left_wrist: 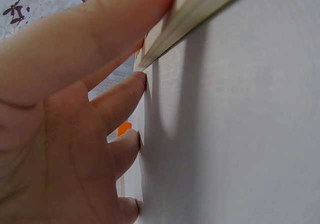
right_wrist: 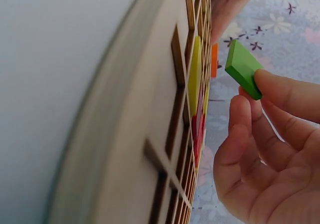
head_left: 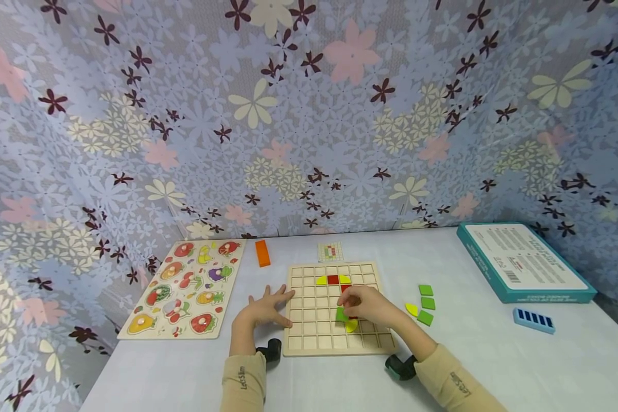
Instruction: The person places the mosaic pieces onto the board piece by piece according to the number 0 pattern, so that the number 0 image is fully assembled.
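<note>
A wooden grid board [head_left: 309,350] lies flat between the hands. My left hand [head_left: 265,308] has its fingers spread at the board's left side, with thumb and fingertips at the edge. Above the grid, my right hand [head_left: 372,304] pinches a green square tile [right_wrist: 242,66] between thumb and fingers; the tile is tilted in the right wrist view. In the board's cells sit a red square [head_left: 332,280] between two yellow rounded pieces [head_left: 322,280], another red square [head_left: 345,288] below, and a yellow piece [head_left: 352,327] lower down. The right hand hides some cells.
Right of the board lie several loose green squares [head_left: 428,304] and a yellow piece [head_left: 411,309]. A pattern card [head_left: 331,252] and an orange block [head_left: 262,253] lie behind. A fruit puzzle board [head_left: 182,292] is left; a teal box [head_left: 525,260] and blue slotted piece [head_left: 534,320] are right.
</note>
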The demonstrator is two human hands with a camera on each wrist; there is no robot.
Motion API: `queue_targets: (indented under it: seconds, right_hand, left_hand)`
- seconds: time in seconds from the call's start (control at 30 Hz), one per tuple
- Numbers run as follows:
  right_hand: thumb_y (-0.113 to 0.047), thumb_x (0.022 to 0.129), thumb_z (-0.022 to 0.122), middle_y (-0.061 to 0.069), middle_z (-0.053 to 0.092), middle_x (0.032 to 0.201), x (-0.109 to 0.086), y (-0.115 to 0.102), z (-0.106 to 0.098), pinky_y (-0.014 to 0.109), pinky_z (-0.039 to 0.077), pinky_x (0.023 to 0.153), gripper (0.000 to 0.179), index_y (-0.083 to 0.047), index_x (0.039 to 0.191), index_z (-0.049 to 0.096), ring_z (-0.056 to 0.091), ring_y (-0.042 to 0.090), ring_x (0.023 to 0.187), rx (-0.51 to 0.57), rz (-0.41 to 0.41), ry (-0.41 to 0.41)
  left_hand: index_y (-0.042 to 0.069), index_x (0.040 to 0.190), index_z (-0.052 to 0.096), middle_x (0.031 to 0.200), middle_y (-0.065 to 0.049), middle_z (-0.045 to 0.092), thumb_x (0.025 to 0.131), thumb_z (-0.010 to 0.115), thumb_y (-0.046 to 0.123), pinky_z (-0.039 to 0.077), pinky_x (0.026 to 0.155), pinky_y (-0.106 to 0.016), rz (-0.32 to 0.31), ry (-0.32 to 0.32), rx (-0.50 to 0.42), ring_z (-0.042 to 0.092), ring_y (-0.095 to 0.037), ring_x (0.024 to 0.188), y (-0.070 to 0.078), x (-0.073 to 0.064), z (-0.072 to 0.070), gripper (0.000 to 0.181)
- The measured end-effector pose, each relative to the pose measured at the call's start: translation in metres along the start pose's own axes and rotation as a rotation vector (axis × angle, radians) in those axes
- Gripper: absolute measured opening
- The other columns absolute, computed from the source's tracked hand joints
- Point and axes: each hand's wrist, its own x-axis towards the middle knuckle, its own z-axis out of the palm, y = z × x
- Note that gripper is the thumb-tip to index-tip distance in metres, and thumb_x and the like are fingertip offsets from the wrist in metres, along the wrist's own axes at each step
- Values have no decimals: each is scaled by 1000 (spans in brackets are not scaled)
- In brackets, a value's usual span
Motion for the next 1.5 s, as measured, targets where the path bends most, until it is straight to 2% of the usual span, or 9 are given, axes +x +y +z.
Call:
queue_targets:
  seconds: [0.1,0.37,0.63,0.8,0.97,1.33,1.5]
  right_hand:
    - [-4,81,66,-2,59,79,1,-2,4,26,47,66,10,-6,91,66,52,13,74,-19,4,-4]
    - [0,80,65,-2,57,71,1,-5,12,22,44,54,9,-7,84,64,51,13,67,-54,7,-39]
    - [0,79,67,-4,58,69,-1,-8,15,24,45,61,9,-8,78,64,51,13,68,-128,11,-64]
    - [0,79,67,-5,56,69,1,-9,17,25,44,60,8,-8,79,66,50,13,68,-178,38,-67]
    - [0,78,69,-6,56,68,2,-9,18,25,43,59,11,-10,79,69,49,12,67,-235,31,-76]
    - [2,75,71,-4,54,66,2,-12,18,25,42,57,14,-12,77,66,48,12,64,-270,-1,-68]
    - [2,76,68,-4,55,67,1,-11,16,25,42,57,15,-11,80,66,48,12,65,-249,-19,-67]
  left_hand:
    - [17,139,44,152,-5,25,68,79,18,-15,102,-65,-3,0,-5,-2,-38,140,0,0,0,79]
    - [16,138,45,151,-7,26,68,79,18,-14,102,-67,7,3,7,0,-39,140,0,0,-1,78]
    - [16,138,45,151,-6,26,68,79,19,-14,102,-67,11,3,4,0,-39,140,0,-1,0,78]
    - [16,138,45,151,-7,26,68,79,18,-14,101,-67,8,3,4,0,-40,140,1,0,0,78]
    - [16,138,45,151,-7,26,68,79,17,-13,102,-67,3,2,6,1,-40,140,1,-1,0,78]
    - [16,138,45,151,-7,26,68,79,19,-12,102,-68,11,-1,26,1,-40,140,-1,0,0,78]
    - [17,138,44,151,-7,26,68,79,19,-12,102,-67,13,-2,21,1,-40,140,-1,0,1,78]
